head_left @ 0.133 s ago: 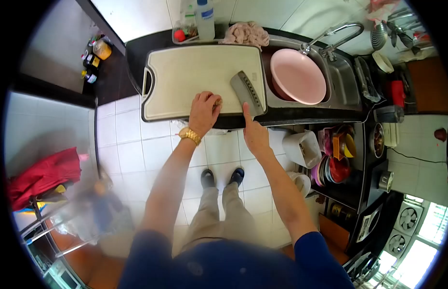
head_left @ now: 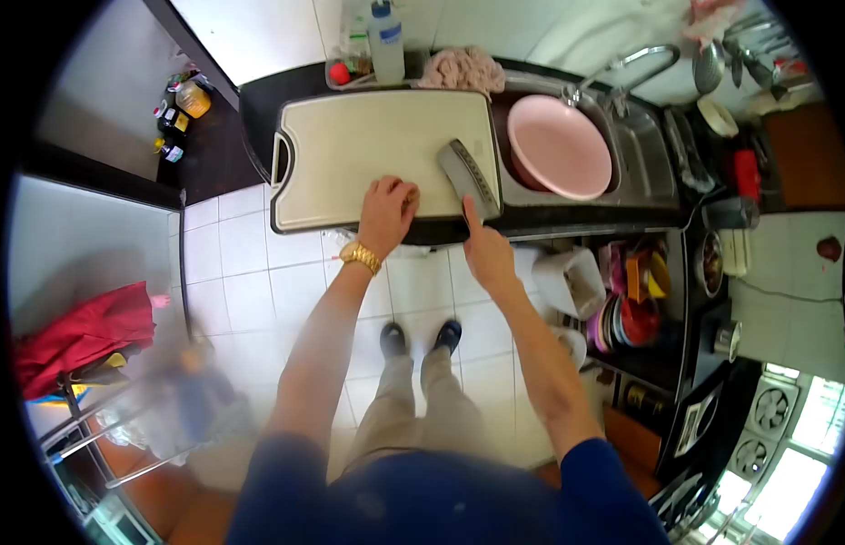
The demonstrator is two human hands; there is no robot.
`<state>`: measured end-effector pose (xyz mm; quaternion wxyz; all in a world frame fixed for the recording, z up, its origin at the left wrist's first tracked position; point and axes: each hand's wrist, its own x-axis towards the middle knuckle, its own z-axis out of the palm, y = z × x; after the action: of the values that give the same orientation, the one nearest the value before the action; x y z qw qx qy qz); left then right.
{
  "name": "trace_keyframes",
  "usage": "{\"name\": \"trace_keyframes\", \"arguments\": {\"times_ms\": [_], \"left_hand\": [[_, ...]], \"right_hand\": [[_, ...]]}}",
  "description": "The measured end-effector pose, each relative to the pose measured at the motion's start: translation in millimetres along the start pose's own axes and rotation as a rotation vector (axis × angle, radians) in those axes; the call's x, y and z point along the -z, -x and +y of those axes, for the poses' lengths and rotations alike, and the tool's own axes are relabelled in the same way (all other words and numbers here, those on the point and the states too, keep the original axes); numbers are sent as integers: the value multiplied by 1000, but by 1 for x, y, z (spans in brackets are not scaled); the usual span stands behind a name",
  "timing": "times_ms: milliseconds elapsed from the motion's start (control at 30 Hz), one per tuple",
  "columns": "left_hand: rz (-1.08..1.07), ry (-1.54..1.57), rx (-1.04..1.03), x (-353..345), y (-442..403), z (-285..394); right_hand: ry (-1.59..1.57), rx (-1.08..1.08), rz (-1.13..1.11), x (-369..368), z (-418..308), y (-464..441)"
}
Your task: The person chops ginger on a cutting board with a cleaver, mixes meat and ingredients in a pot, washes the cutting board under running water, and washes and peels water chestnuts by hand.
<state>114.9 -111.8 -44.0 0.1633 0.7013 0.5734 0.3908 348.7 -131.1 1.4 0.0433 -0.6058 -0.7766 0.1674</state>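
The right hand point(head_left: 488, 258) grips the knife point(head_left: 466, 178) with its forefinger stretched along it, the broad blade lying over the right side of the cutting board point(head_left: 377, 136). The left hand point(head_left: 386, 216), fingers curled in, pinches a small brownish piece point(head_left: 410, 196) near the board's front edge (too covered to name). The board rests on the dark tabletop point(head_left: 259, 95), just beside the sink, where a pink basin point(head_left: 559, 145) sits.

A matt, smooth, plastic-looking surface is presented by the cutting board point(head_left: 377, 136). Grey metal is seen on the knife blade point(head_left: 465, 174), glossy pink plastic on the basin point(head_left: 568, 150), rumpled cloth on the rag point(head_left: 461, 70).
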Motion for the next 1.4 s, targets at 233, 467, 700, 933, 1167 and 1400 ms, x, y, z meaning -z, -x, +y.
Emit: {"name": "trace_keyframes", "arguments": {"times_ms": [233,467,700,933,1167,1400], "left_hand": [[9,-55,5,16,-4,-9],[39,-73,0,22,-10,-7],[28,-69,-27,22,-16,-14],[21,-66,-21,24,-13,-9],[-128,-88,110,36,-36,-4],[-105,118,110,2,-75,24]], "right_hand": [[-76,-81,-49,-32,-33,-11],[-86,-36,87,-18,-32,-5],[-29,0,28,2,-33,-20],[-72,-78,7,-38,-35,-12],[-338,30,214,27,-11,-21],[-103,36,142,25,29,-85]]}}
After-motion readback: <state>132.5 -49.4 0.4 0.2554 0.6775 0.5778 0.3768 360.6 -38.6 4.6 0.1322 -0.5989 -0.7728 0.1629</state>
